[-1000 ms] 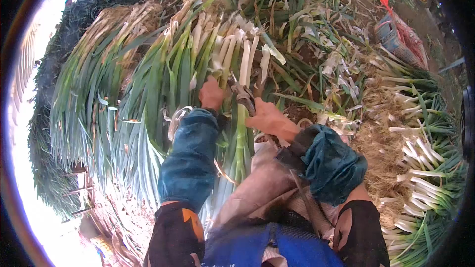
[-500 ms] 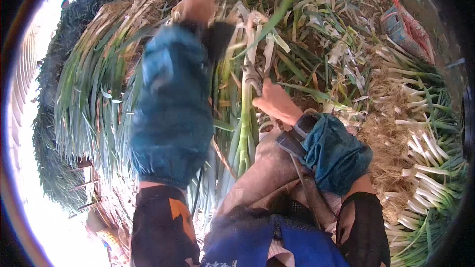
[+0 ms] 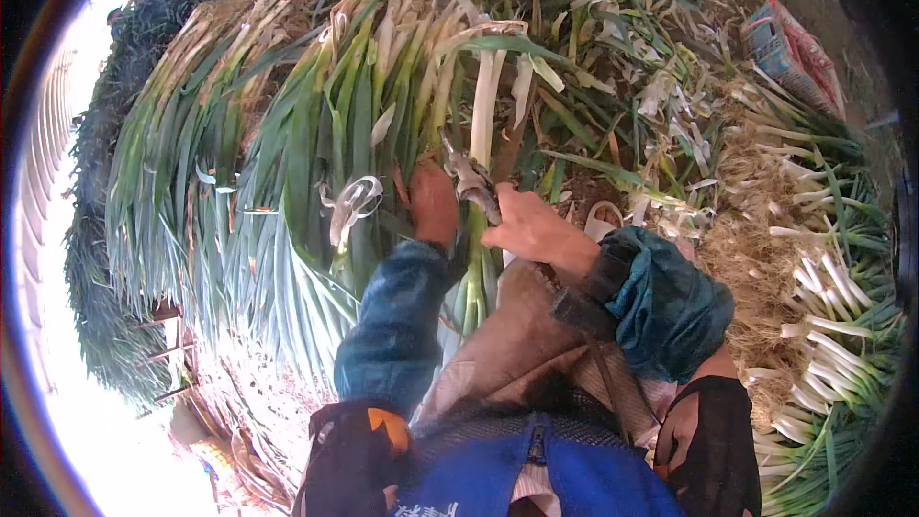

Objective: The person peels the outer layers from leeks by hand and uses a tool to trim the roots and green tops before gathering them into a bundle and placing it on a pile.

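Observation:
A thick leek (image 3: 486, 105) with a white stem stands out at the centre, its green leaves running down between the hands. My left hand (image 3: 435, 205) is closed against its left side; the fingertips and whatever they hold are hidden. On the right, my right hand (image 3: 538, 228) is closed around a grey, dirt-covered metal tool (image 3: 471, 182), whose narrow tip lies across the leek's stem. Long green leeks (image 3: 335, 134) lie in a layer to the left of my left hand.
Trimmed leeks (image 3: 823, 282) with pale stems and roots (image 3: 756, 278) form a row at the right. Loose leaf scraps (image 3: 661, 96) cover the ground at the upper right, near a printed bag (image 3: 790, 57) with a red tie. Dark green leaves (image 3: 115, 182) line the far left.
My left hand has come down from the top to beside the leek. The leek's stem now looks white and bare. A curled pale scrap shows at the left. My right hand has shifted slightly down.

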Available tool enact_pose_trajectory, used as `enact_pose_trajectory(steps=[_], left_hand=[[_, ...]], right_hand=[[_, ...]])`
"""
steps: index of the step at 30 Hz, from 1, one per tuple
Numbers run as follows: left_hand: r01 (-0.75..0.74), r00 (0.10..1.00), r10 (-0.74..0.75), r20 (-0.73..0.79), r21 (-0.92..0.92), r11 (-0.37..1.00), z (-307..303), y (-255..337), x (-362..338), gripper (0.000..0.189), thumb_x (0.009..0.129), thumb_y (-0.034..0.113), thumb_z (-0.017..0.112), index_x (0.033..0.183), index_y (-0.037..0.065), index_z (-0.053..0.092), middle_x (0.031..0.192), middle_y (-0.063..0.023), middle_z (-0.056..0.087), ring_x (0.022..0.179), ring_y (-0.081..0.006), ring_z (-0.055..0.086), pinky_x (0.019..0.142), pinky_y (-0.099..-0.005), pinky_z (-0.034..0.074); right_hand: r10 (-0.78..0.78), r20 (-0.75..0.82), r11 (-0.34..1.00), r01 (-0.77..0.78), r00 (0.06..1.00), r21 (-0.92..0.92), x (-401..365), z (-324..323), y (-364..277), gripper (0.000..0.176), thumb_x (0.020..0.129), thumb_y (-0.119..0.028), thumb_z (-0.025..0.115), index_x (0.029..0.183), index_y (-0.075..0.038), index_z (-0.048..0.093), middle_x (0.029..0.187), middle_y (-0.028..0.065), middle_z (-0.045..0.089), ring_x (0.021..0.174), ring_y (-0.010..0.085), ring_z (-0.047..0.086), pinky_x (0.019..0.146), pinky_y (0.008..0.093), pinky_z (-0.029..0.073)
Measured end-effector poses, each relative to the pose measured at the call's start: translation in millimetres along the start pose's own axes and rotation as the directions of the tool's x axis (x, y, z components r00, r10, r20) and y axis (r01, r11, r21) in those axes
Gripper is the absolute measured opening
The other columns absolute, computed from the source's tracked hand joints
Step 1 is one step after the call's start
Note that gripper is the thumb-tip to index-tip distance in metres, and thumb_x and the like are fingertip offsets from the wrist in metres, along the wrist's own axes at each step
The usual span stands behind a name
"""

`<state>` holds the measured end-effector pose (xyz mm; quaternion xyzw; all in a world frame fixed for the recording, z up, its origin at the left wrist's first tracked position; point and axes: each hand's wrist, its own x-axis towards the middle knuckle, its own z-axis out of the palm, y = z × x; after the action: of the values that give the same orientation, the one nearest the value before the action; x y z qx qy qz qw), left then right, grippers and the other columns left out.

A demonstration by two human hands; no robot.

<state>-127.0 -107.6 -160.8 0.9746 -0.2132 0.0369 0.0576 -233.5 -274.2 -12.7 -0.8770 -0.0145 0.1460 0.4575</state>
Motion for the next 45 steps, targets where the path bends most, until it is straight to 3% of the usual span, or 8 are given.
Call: enact_pose_trajectory(steps=[6, 18, 20, 21, 24, 27, 34, 45], left_hand=[[0.614, 0.772, 0.095, 0.628, -0.776, 0.143, -32, -52, 49, 0.033, 0.077, 0.007, 0.061, 0.108, -0.001, 0.059, 0.108, -0.0160, 0.058, 0.104, -0.0290, 0.052, 0.094, -0.0336, 0.039], [-0.195, 0.973, 0.219, 0.072, -0.249, 0.949, -42, -67, 91, 0.017, 0.072, 0.012, 0.060, 0.087, 0.005, 0.066, 0.082, -0.0151, 0.057, 0.077, -0.0334, 0.055, 0.065, -0.0397, 0.045], [0.095, 0.924, 0.152, 0.352, -0.595, 0.798, -134, -18, 128, 0.026, 0.081, 0.022, 0.057, 0.088, -0.003, 0.062, 0.075, -0.0191, 0.058, 0.071, -0.0254, 0.060, 0.065, -0.0397, 0.048], [-0.632, 0.752, 0.647, -0.124, -0.412, 0.656, -140, -22, 160, 0.026, 0.083, 0.021, 0.054, 0.090, -0.003, 0.062, 0.078, -0.0164, 0.060, 0.071, -0.0228, 0.060, 0.065, -0.0377, 0.049], [-0.723, 0.690, 0.625, -0.364, -0.369, 0.584, -236, 41, 210, 0.026, 0.089, 0.021, 0.052, 0.096, -0.001, 0.064, 0.091, -0.0142, 0.063, 0.083, -0.0221, 0.061, 0.079, -0.0336, 0.048], [-0.397, 0.914, 0.072, -0.399, -0.917, -0.043, -245, 54, 215, 0.025, 0.091, 0.024, 0.052, 0.098, 0.001, 0.060, 0.087, -0.0087, 0.062, 0.078, -0.0241, 0.059, 0.072, -0.0344, 0.047], [-0.077, 0.997, 0.056, -0.061, -0.448, 0.891, -30, -42, 97, 0.018, 0.081, 0.016, 0.055, 0.095, 0.006, 0.059, 0.083, -0.0194, 0.059, 0.076, -0.0384, 0.057, 0.066, -0.0460, 0.046], [0.132, 0.961, -0.051, 0.273, -0.287, 0.949, -36, -7, 63, 0.025, 0.082, 0.019, 0.050, 0.100, 0.002, 0.054, 0.090, -0.0249, 0.063, 0.086, -0.0430, 0.060, 0.072, -0.0510, 0.047]], right_hand=[[0.091, 0.051, 0.995, -0.093, 0.995, 0.025, -9, -5, 5, 0.045, 0.073, -0.027, 0.061, 0.101, 0.008, 0.050, 0.092, 0.0324, 0.057, 0.088, 0.0460, 0.058, 0.078, 0.0463, 0.047], [0.152, 0.048, 0.988, -0.153, 0.987, 0.030, -8, -2, -3, 0.047, 0.072, -0.022, 0.062, 0.102, 0.010, 0.045, 0.087, 0.0322, 0.059, 0.082, 0.0448, 0.060, 0.076, 0.0447, 0.049], [0.098, 0.054, 0.993, -0.101, 0.994, 0.057, -12, -8, -12, 0.046, 0.072, -0.021, 0.062, 0.100, 0.011, 0.045, 0.085, 0.0321, 0.059, 0.078, 0.0446, 0.061, 0.072, 0.0448, 0.049], [0.069, 0.055, 0.995, -0.073, 0.996, 0.071, -12, -10, -15, 0.045, 0.072, -0.020, 0.063, 0.100, 0.011, 0.045, 0.085, 0.0320, 0.059, 0.077, 0.0445, 0.061, 0.071, 0.0449, 0.050], [0.193, 0.100, 0.975, -0.202, 0.976, 0.091, 4, -6, 1, 0.044, 0.073, -0.018, 0.063, 0.098, 0.012, 0.045, 0.082, 0.0322, 0.059, 0.073, 0.0440, 0.062, 0.067, 0.0458, 0.050], [0.146, -0.091, 0.989, -0.145, 0.985, 0.016, 14, -7, 21, 0.043, 0.074, -0.019, 0.062, 0.097, 0.013, 0.046, 0.082, 0.0328, 0.059, 0.072, 0.0438, 0.062, 0.065, 0.0462, 0.050], [0.210, -0.074, 0.978, -0.208, 0.975, 0.034, 19, -11, 10, 0.044, 0.072, -0.023, 0.060, 0.099, 0.009, 0.047, 0.086, 0.0319, 0.060, 0.084, 0.0461, 0.060, 0.076, 0.0478, 0.048], [0.151, -0.142, 0.988, -0.150, 0.978, 0.019, 54, 5, 25, 0.046, 0.070, -0.024, 0.063, 0.095, 0.011, 0.047, 0.087, 0.0323, 0.059, 0.087, 0.0458, 0.059, 0.078, 0.0463, 0.047]])
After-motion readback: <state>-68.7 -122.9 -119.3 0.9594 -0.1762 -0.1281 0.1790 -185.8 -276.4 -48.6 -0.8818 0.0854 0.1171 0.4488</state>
